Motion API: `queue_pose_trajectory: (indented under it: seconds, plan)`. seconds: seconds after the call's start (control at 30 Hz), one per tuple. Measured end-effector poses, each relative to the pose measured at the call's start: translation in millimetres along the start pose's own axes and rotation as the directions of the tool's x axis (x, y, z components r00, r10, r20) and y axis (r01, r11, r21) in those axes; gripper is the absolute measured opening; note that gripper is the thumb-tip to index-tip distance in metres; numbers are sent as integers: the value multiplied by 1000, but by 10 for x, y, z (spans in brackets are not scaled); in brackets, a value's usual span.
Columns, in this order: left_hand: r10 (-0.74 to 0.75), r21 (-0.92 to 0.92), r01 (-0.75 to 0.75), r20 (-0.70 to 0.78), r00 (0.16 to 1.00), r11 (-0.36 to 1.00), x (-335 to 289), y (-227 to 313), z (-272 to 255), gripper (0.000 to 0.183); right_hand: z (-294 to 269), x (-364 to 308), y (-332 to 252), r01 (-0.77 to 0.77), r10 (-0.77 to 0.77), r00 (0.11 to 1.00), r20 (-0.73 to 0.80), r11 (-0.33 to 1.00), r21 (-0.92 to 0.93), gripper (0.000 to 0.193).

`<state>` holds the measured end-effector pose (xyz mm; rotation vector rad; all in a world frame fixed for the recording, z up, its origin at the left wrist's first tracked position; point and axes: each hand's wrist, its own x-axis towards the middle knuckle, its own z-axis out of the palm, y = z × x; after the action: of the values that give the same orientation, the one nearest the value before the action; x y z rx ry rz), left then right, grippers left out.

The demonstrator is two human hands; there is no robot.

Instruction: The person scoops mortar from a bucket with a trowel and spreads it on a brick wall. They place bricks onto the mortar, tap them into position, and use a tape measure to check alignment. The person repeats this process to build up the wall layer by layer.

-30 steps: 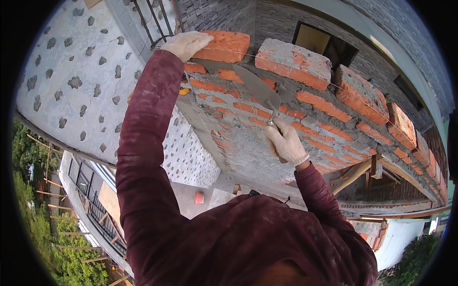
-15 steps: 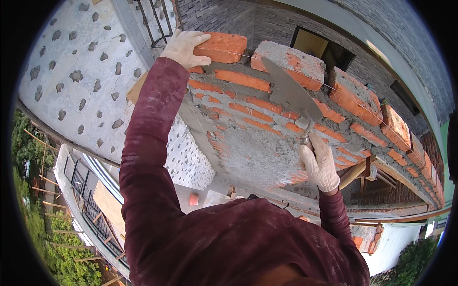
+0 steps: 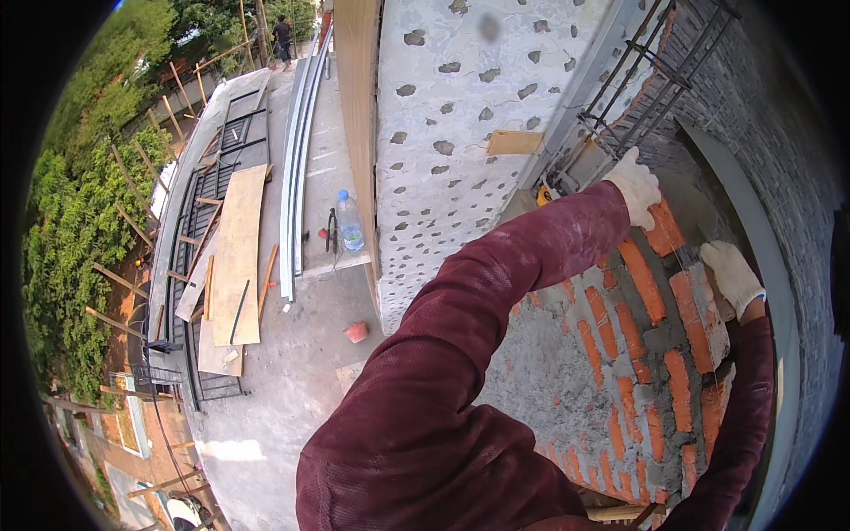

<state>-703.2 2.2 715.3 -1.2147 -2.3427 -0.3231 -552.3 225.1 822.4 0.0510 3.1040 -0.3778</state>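
Note:
My left hand (image 3: 636,188), in a pale work glove, grips the end of an orange brick (image 3: 664,232) at the top of a brick wall. Its thumb lies along the brick's near side. My right hand (image 3: 733,274), also gloved, is over the wall's far side, beside a mortar-smeared brick (image 3: 695,320). A trowel (image 3: 719,299) is in it, with only part of the greyish blade showing; the handle and most of the fingers are hidden. A thin string runs along the top bricks. Grey mortar (image 3: 657,341) fills the joints below.
Steel rebar (image 3: 633,75) stands beyond my left hand, next to a pitted white wall (image 3: 460,115). On the floor at left are a plastic bottle (image 3: 349,221), a reddish cup (image 3: 356,332), plywood (image 3: 237,252) and metal channels (image 3: 301,168). A distant person (image 3: 282,41) stands at the back.
My view has swung left. My right hand and the trowel have gone from the wall's near face to its far side. My left hand remains on the end brick.

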Motion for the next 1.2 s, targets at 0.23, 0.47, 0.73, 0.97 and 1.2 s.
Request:
queue_pose_trajectory:
  seconds: [0.23, 0.47, 0.73, 0.97, 1.2]
  plan:
    - [19, -21, -19, -30, 999, 1000, -19, -46, -18, 56, -107, -19, -253, -30, 29, 996, 81, 999, 12, 38]
    - [34, -214, -121, -370, 929, 969, -241, -171, 202, 62, -532, -805, 46, -116, 175, 977, -122, 917, 383, 36]
    - [-44, -762, 309, 347, 937, 570, -2602, 103, 898, 52, -449, -1767, 873, -146, 161, 975, -151, 984, 106, 42]
    - [575, -558, -205, 643, 506, 804, -5271, 108, 2778, 15, -197, -2113, 972, -261, 291, 954, -73, 925, 277, 34]
    - [109, -399, 396, 805, 584, 827, -6954, -23, 3255, 19, -92, -2009, 1120, -150, 138, 987, -87, 977, -150, 64]
